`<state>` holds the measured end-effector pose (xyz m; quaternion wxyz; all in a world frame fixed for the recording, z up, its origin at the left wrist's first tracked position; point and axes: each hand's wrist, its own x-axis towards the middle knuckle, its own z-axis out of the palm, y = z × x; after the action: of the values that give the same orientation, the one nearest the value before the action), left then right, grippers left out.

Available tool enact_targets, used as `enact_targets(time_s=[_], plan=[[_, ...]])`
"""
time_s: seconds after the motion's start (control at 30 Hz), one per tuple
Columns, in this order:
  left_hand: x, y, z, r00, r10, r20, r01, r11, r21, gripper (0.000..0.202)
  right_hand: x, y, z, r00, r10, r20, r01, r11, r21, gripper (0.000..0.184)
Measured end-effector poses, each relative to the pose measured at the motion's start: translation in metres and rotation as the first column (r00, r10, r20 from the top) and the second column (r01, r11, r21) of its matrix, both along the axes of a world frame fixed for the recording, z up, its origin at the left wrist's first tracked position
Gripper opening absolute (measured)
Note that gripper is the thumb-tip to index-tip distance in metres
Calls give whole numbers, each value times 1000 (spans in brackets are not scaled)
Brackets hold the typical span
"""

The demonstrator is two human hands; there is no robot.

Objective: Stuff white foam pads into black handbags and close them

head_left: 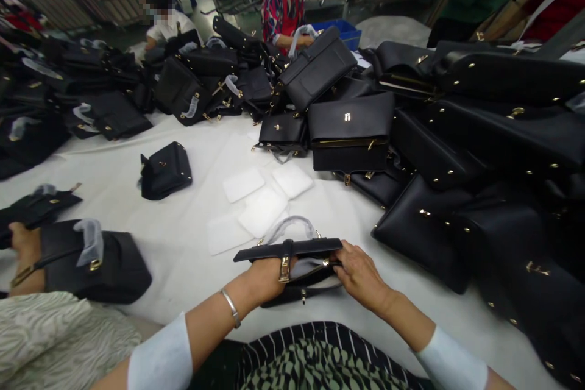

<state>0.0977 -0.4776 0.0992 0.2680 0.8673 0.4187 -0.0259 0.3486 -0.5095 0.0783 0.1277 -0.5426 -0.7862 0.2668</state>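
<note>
In front of me a small black handbag (292, 248) stands on the white table, its flap lifted and its mouth gaping. A grey lining shows inside, and the handle (292, 223) is wrapped in clear plastic. My left hand (269, 275) reaches into the opening beneath the flap; its fingers are hidden there. At the bag's right end, my right hand (361, 271) grips the edge between thumb and fingers. Just beyond the bag lie several white foam sheets (262, 212).
Black handbags (439, 225) are heaped along the right and far side. A small bag (167, 169) lies alone at left centre. Nearby on the left, a co-worker's hand (26, 247) is among other bags. People and a blue crate (345, 33) are behind the piles.
</note>
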Motion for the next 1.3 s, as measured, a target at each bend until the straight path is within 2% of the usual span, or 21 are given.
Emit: enact_targets(time_s=[0.1,0.2,0.27,0.33,0.4,0.47,0.57,0.67,0.73,0.8,0.9,1.0,1.1,1.2,1.3], plan=[[12,1,-1,989,-48,-138,54,998,41,39,-12,-6,11,996,91,11,-91,977,192,23],[18,1,-4,985,-35,-171,47,997,67,36,-28,-7,25,956,280,-84,-241,917,319,27],[18,-1,-5,981,-23,-192,38,996,77,29,-36,-4,30,934,343,-97,-310,916,254,26],[15,-6,-5,979,-6,-206,22,997,80,23,-38,0,33,923,383,-39,-376,918,126,24],[12,-12,-2,978,8,-208,8,997,75,19,-35,2,31,891,454,29,-454,890,26,23],[8,-21,1,983,7,-183,5,998,64,19,-28,3,28,865,501,27,-501,865,-26,23],[0,-32,8,998,-28,-56,29,999,15,26,-18,5,21,906,417,-72,-421,906,-54,24],[-12,-39,13,997,-46,55,46,999,6,29,-21,11,19,928,343,-141,-353,934,-48,30],[-17,-41,15,997,-45,67,42,998,47,29,-31,16,21,913,402,-61,-406,912,-55,32],[-22,-41,13,997,-42,66,35,994,99,25,-43,20,24,875,475,97,-472,880,-56,28],[-32,-43,4,996,15,87,-33,978,205,21,-54,24,26,804,544,240,-551,833,-45,24],[-45,-52,-8,970,175,171,-224,915,335,19,-56,26,30,747,621,239,-620,780,-89,20],[-55,-67,-20,887,368,279,-453,811,371,14,-63,30,41,728,671,144,-654,741,-150,21],[-57,-76,-30,739,543,400,-666,680,307,12,-78,33,53,746,665,-33,-653,721,-230,28],[-53,-73,-35,549,690,472,-820,554,145,18,-95,37,50,797,601,-61,-588,749,-304,30]])
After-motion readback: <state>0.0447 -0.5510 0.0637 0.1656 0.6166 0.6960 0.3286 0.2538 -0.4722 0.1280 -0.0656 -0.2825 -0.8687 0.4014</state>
